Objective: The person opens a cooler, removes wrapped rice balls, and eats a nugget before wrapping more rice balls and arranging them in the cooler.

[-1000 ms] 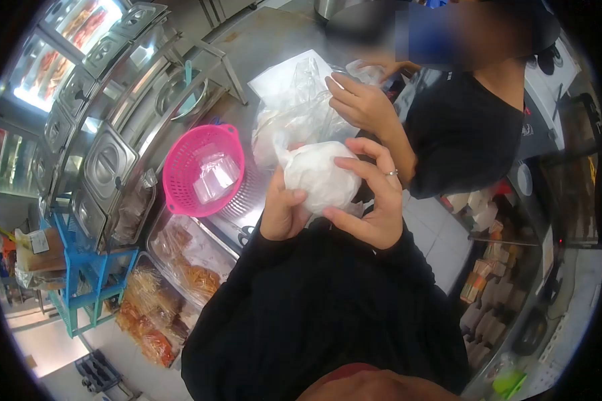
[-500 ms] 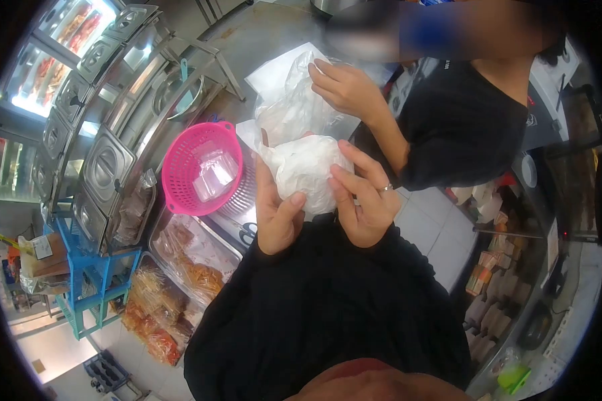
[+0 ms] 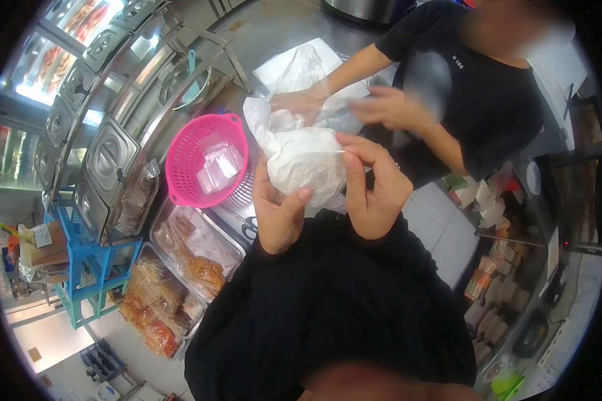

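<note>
A round bundle in white paper (image 3: 306, 167) is held up between my two hands at the middle of the view. My left hand (image 3: 279, 212) supports its left side, thumb on the front. At the upper right of the bundle, my right hand (image 3: 374, 184) pinches the paper edge between thumb and fingers. Behind it lies a clear plastic bag (image 3: 301, 72), with a co-worker's hand (image 3: 304, 103) in or under it. The co-worker's other hand (image 3: 391, 109) is raised, blurred, to the right.
A pink basket (image 3: 180, 164) with small clear packets stands to the left. Below it are trays with bagged food (image 3: 197, 264). Lidded metal containers (image 3: 110, 154) line the far left, near a blue rack (image 3: 90, 260). A co-worker in black (image 3: 488, 100) stands at the upper right.
My right hand has shifted slightly right and now pulls a paper edge outward. The co-worker has leaned differently, one hand now at the plastic bag and the other drawn toward the body.
</note>
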{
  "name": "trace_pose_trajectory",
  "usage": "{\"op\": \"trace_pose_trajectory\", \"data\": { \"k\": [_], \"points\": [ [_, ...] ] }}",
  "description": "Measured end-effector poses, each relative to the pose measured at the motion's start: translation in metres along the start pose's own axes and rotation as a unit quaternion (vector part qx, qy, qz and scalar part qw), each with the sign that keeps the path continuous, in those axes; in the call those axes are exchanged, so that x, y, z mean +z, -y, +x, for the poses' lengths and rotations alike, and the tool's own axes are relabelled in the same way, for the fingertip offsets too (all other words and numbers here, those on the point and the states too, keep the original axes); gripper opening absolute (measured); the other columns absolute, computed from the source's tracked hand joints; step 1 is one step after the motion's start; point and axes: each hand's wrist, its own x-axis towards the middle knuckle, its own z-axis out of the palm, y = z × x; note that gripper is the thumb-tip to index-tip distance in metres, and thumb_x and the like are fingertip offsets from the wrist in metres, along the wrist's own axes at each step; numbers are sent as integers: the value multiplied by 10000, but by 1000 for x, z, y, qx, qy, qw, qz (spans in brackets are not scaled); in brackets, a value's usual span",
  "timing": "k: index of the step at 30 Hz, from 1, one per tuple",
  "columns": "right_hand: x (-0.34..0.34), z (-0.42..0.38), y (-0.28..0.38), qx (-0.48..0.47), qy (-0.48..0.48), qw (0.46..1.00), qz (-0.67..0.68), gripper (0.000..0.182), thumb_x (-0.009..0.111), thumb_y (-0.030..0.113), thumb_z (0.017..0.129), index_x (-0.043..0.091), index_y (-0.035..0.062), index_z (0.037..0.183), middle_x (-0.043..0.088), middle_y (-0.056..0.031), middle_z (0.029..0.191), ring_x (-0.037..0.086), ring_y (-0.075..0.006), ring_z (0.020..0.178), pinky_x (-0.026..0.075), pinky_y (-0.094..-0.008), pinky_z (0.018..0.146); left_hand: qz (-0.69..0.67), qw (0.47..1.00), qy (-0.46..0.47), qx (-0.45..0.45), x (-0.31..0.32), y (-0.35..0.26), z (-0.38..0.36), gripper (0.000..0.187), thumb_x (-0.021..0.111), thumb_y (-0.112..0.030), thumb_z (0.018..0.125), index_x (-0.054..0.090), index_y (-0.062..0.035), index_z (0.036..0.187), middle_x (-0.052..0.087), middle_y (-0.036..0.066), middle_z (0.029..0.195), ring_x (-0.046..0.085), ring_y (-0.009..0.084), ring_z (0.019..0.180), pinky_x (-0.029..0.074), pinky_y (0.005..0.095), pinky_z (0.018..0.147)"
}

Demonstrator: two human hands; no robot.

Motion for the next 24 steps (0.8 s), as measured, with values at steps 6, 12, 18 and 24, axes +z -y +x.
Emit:
{"op": "trace_pose_trajectory", "data": {
  "k": [6,12,18,24],
  "points": [
    [-8,3,13,40,0,999,36,54,580,-48,788,572,-53,841,648,-185,853,653,-275,731,498,-285,656,-32,999,-10,-28,5,-11,-5,792,689,-127,649,281,47,1305,483,158,1218,515,267,1096,407,369,944],
    [-52,23,66,-57,45,991,112,163,645,-46,695,545,-36,824,645,-202,788,656,-299,671,535,-328,585,-13,995,102,10,-20,-42,-30,812,703,-149,648,268,43,1306,474,166,1223,509,269,1102,403,372,945],
    [-78,18,93,-55,122,988,72,250,607,173,824,422,37,924,558,-139,848,618,-306,689,553,-344,608,15,985,166,37,-11,-56,-32,825,716,-166,656,253,37,1308,464,171,1228,498,267,1112,396,373,947],
    [-60,4,98,-51,-36,998,10,276,628,180,795,399,51,877,543,-116,812,599,-264,683,540,-290,550,30,979,198,49,-2,-59,-29,839,730,-183,663,238,32,1309,453,176,1234,488,265,1122,389,374,949]
  ]
}}
